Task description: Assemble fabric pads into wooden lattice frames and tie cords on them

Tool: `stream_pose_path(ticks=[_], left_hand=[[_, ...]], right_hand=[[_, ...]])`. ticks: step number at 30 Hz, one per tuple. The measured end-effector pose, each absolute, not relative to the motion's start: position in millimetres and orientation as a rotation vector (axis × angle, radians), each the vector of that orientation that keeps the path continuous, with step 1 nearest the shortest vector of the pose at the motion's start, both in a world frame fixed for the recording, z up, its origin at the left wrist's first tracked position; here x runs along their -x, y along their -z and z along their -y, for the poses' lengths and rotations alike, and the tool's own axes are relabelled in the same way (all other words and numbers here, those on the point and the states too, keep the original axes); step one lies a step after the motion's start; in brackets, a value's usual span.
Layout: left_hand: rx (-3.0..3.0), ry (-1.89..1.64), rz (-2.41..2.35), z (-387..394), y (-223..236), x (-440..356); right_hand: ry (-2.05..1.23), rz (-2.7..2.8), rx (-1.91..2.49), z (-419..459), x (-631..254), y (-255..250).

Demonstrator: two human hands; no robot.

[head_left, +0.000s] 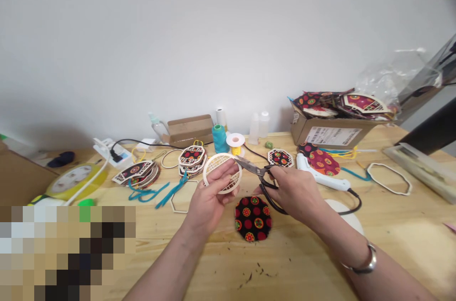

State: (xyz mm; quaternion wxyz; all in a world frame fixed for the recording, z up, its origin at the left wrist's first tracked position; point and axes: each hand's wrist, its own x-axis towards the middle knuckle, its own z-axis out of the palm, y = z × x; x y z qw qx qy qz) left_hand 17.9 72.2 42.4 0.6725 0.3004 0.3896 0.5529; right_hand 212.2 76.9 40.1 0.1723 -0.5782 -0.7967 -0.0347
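My left hand (210,201) grips a round pale wooden lattice frame (239,178), holding it up above the table with fingers behind and thumb in front. In my right hand (294,192) is a pair of black-handled scissors (253,168). Their blades reach leftward to the upper right rim of the lattice frame; whether they touch it I cannot tell. Below and between the hands, a round piece of black floral fabric (252,219) lies flat on the wooden table (221,263). Dark fabric scraps (254,275) are scattered in front of it.
A white glue gun (320,175) with a black cord lies right of my right hand. Stacked fabric-backed frames (192,158), a teal thread cone (220,139) and a ribbon spool (235,140) stand behind. A full cardboard box (331,132) is at back right; a tape roll (76,181) sits left.
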Motion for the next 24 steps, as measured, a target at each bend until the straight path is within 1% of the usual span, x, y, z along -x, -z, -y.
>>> stream_pose_path(ticks=[3,5,9,12,14,18,24], left_hand=[[-0.696,-1.248,-0.878,-72,-41,-17],[-0.711,-1.246,-0.877,-72,-40,-16],[-0.727,-1.247,-0.860,-72,-40,-16],[-0.702,-1.255,-0.854,-73,-41,-16],[-0.681,-1.269,-0.850,-74,-42,-16],[-0.696,-1.283,-0.814,-74,-41,-15],[-0.689,-1.296,-0.819,-74,-41,-14]], right_hand=[[-0.020,2.264,1.668,-77,-213,-43],[-0.183,2.234,1.676,-77,-213,-43],[-0.702,2.052,1.595,-79,-213,-44],[-1.108,1.882,1.407,-78,-215,-50],[-1.303,1.832,1.257,-75,-217,-56],[-1.496,1.850,1.023,-67,-218,-64],[-1.752,1.756,0.852,-65,-218,-51]])
